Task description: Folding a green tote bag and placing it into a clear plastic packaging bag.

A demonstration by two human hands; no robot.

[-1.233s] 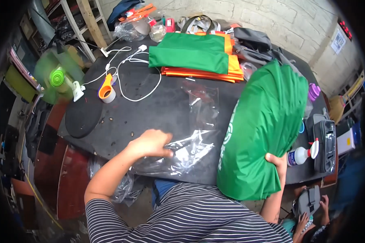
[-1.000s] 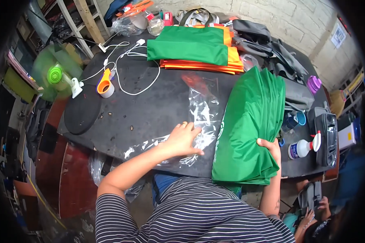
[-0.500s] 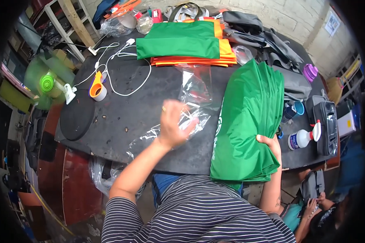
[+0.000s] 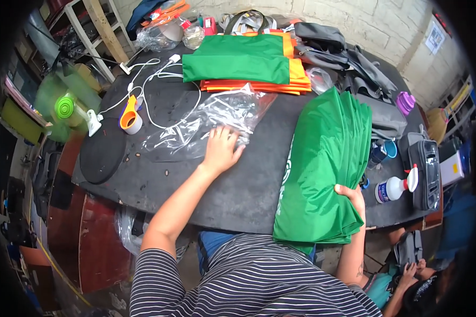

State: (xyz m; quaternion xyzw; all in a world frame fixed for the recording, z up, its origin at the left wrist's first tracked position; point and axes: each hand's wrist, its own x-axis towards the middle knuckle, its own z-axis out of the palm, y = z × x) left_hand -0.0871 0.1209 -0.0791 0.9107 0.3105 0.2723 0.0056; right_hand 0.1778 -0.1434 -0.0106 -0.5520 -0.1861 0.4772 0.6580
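at the left, a green fan (image 4: 64, 107) is seen by the edge of the black table (image 4: 238, 206). a round black pad (image 4: 101, 159) is laid near it, with a roll of tape (image 4: 134, 125) in an orange holder just beside. a white cord (image 4: 144, 100) is looped next to that. thin clear plastic (image 4: 195, 124) is spread on the table, and the left hand (image 4: 225, 143) is set over its near edge, thumb and fingers apart. behind, folded green cloth (image 4: 238, 61) is stacked on orange cloth (image 4: 259, 87). to the right, a big green bundle (image 4: 322, 169) is gripped at its right side by the right hand (image 4: 353, 196), thumb in front, other fingers hidden. farther right, a white spray bottle (image 4: 391, 189) and a gray bag (image 4: 426, 171) are seen.

the step in hand seems to be the shifting of the plastic while the bundle is held. for the next move, a light left hand and a firm right grip seem to be called for.
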